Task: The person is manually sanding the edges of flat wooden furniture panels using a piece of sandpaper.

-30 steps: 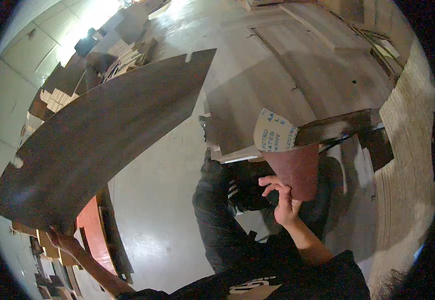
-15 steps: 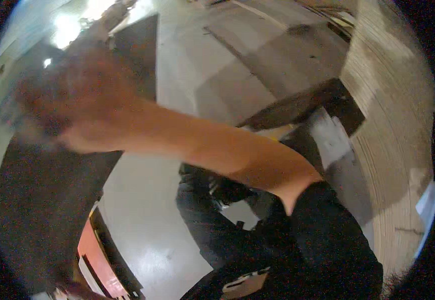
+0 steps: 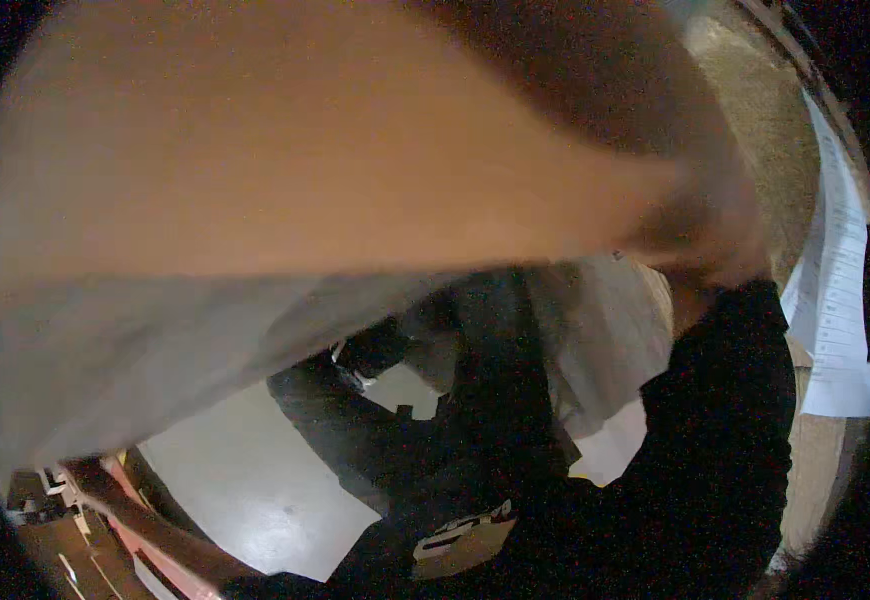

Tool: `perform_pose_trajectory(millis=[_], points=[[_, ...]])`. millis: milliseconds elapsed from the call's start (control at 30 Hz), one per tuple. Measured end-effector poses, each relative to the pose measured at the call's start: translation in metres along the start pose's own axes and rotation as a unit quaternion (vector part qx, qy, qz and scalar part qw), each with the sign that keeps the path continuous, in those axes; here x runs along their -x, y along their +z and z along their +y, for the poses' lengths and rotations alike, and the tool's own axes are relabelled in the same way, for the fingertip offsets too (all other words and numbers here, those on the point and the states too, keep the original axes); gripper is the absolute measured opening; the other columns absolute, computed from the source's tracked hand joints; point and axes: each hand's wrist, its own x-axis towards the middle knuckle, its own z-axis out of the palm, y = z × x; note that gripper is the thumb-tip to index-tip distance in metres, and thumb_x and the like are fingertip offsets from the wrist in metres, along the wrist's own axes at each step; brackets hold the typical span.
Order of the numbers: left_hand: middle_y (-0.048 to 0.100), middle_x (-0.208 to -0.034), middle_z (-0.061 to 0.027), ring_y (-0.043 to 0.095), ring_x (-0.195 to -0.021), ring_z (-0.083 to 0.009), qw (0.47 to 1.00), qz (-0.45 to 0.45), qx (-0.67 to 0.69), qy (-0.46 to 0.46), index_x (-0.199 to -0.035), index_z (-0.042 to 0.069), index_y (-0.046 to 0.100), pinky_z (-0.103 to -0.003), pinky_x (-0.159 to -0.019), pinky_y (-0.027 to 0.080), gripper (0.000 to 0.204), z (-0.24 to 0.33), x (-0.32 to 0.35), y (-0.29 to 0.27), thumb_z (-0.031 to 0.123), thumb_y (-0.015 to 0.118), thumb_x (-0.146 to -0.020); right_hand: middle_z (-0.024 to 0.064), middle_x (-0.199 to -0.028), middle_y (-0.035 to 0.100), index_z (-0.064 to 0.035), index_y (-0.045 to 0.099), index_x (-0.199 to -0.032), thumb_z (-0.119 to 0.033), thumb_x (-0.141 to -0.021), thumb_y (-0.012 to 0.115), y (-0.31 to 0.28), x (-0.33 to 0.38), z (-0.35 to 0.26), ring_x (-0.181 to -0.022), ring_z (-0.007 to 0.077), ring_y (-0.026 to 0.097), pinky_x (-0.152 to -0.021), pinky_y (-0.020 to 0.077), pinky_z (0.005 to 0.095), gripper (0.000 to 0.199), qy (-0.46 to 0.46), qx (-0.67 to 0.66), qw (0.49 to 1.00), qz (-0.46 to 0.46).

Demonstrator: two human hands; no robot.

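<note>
"Head view: where to find the board?"

"Between eight and nine o'clock: broad, grey and blurred. Visible only below the right forearm, stretched across the upper half from three o'clock toward nine and hiding the rest."

"And what grip?"

"At eight o'clock, left hand at the board's lower end, dim and partly hidden; probably gripping, but finger opening impossible to tell. No sight of the right hand, so impossible to say how far open or around what."

"Why held that way?"

"Judging by the slant, tipped with the low end steadied at the left, probably to leave the broad face within reach of the right arm. Contact between forearm and board: uncertain, so close to the lens."

"Any room about the edges?"

"Along the lower edge, rising from eight o'clock toward the middle: pale floor at seven, probably the roomiest side. Tighter at half past seven, with a red panel just beside the left forearm. At four, a pale sheet next to the black sleeve. At three, white papers, well apart from the board."
</note>
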Motion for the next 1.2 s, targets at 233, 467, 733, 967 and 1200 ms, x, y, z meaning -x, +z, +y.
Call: perform_pose_trajectory(millis=[233, 467, 733, 967, 1200], points=[[0.062, -0.126, -0.0091, 0.058, -0.112, -0.0190, 0.767, -0.198, 0.554, -0.256, -0.139, -0.001, 0.055, -0.036, -0.103, 0.043, 0.048, 0.153, -0.108, 0.289, 0.028, 0.064, -0.102, 0.0137, -0.090, 0.071, -0.0181, 0.074, -0.104, -0.028, -0.087, 0.064, -0.108, 0.014, 0.057, -0.084, 0.0299, 0.072, -0.067, 0.0579, 0.0442, 0.022, -0.077, 0.178, 0.971, -0.140], [0.055, -0.086, 0.0006, 0.051, -0.083, -0.0107, 0.793, -0.249, 0.535, -0.151, -0.090, 0.000, 0.061, -0.030, -0.075, 0.044, 0.025, 0.431, -0.112, 0.377, 0.023, 0.068, -0.098, 0.0260, -0.094, 0.072, -0.0110, 0.070, -0.121, -0.027, -0.096, 0.059, -0.235, 0.062, 0.077, -0.078, 0.0437, 0.071, -0.071, 0.0576, 0.0490, 0.032, 0.417, 0.286, 0.812, -0.290], [0.066, -0.133, -0.0113, 0.061, -0.125, -0.0292, 0.824, -0.329, 0.453, 0.086, -0.138, 0.010, 0.059, -0.045, -0.107, 0.044, 0.053, 0.544, -0.081, 0.416, 0.038, 0.071, -0.094, 0.0176, -0.106, 0.076, 0.0009, 0.071, -0.120, -0.017, -0.104, 0.057, -0.348, 0.104, 0.059, -0.098, 0.0333, 0.073, -0.082, 0.0542, 0.0409, 0.028, 0.412, 0.425, 0.757, -0.278], [0.015, -0.170, -0.0197, 0.009, -0.156, -0.0462, 0.865, -0.484, 0.029, 0.129, -0.164, 0.031, 0.021, -0.080, -0.112, 0.010, 0.116, 0.508, 0.019, 0.427, 0.087, 0.062, -0.071, 0.0251, -0.099, 0.073, 0.0002, 0.074, -0.116, -0.020, -0.103, 0.055, -0.371, 0.117, 0.055, -0.085, 0.0434, 0.071, -0.068, 0.0514, 0.0497, 0.030, 0.362, 0.578, 0.624, -0.382], [0.020, -0.169, -0.0154, 0.017, -0.155, -0.0427, 0.904, -0.384, 0.003, 0.189, -0.163, 0.034, 0.022, -0.079, -0.112, 0.016, 0.089, 0.497, 0.047, 0.416, 0.065, 0.062, -0.090, 0.0231, -0.091, 0.072, -0.0202, 0.063, -0.142, -0.010, -0.088, 0.061, -0.371, 0.202, 0.072, -0.064, 0.0412, 0.062, -0.059, 0.0478, 0.0493, 0.055, 0.354, 0.571, 0.611, -0.418]])
